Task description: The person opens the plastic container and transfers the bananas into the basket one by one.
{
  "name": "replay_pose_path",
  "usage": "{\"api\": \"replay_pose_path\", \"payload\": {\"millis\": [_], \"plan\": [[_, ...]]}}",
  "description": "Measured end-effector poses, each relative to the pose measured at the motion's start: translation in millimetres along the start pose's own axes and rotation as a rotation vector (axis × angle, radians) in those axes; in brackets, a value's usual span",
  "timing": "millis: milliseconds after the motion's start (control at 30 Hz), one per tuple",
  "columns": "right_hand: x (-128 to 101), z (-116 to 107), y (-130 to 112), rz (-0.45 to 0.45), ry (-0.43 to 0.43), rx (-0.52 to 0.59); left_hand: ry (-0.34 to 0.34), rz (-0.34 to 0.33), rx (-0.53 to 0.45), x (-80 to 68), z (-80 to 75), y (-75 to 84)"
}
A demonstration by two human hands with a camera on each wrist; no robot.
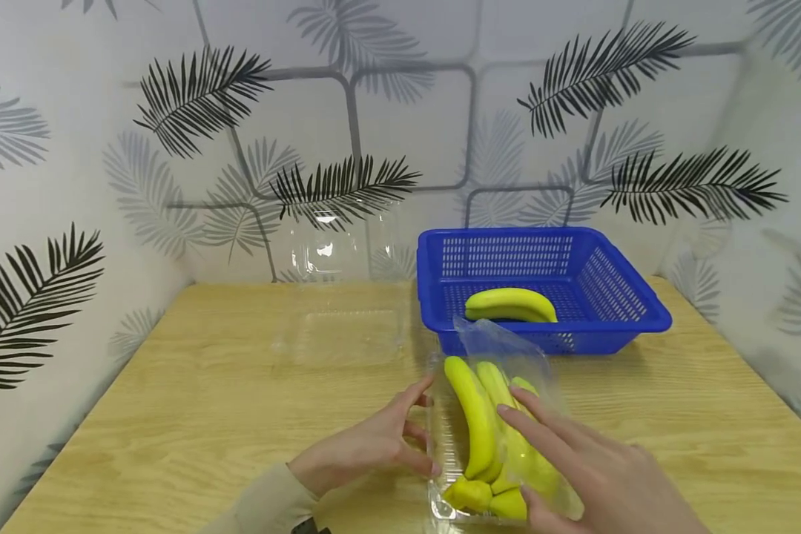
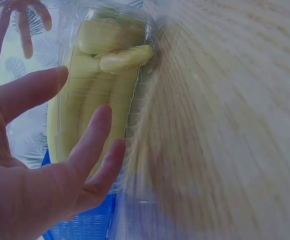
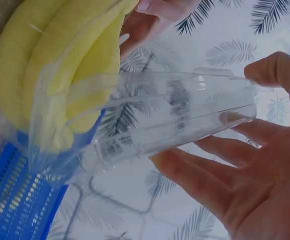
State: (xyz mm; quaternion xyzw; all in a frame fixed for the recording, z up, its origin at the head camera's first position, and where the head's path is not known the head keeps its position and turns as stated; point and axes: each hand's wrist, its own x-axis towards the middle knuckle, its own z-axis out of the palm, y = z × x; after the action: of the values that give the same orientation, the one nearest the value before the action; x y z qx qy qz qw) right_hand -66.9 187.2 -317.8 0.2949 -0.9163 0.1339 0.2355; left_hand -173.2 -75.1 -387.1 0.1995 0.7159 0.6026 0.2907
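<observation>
A clear plastic clamshell container (image 1: 446, 445) full of several yellow bananas (image 1: 472, 423) sits at the front of the table. Its transparent lid (image 3: 185, 107) stands partly raised on the right side. My right hand (image 1: 607, 467) holds this lid, thumb on one edge and fingers along the other, as the right wrist view shows. At the container's left wall is my left hand (image 1: 380, 445), its thumb and fingers spread along the side. In the left wrist view, the left fingertips (image 2: 102, 115) lie against or very near the clear wall; contact is hard to tell.
Behind the container stands a blue plastic basket (image 1: 434, 289) with one banana (image 1: 510, 304) inside. Another clear clamshell container (image 1: 347, 337) rests with its lid up at the back, left of the basket. A leaf-patterned wall (image 1: 414, 133) closes off the wooden table (image 1: 207, 386).
</observation>
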Motion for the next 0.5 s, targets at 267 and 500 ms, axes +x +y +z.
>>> {"api": "replay_pose_path", "payload": {"millis": [267, 500], "plan": [[-15.4, -17.5, 20.2, 0.129, 0.11, -0.023, 0.012, 0.011, -0.002, -1.7, 1.0, -1.9], [-29.5, -25.3, 39.9, 0.272, 0.297, -0.009, 0.011, 0.005, -0.006, -1.3, 1.8, -3.8]]}}
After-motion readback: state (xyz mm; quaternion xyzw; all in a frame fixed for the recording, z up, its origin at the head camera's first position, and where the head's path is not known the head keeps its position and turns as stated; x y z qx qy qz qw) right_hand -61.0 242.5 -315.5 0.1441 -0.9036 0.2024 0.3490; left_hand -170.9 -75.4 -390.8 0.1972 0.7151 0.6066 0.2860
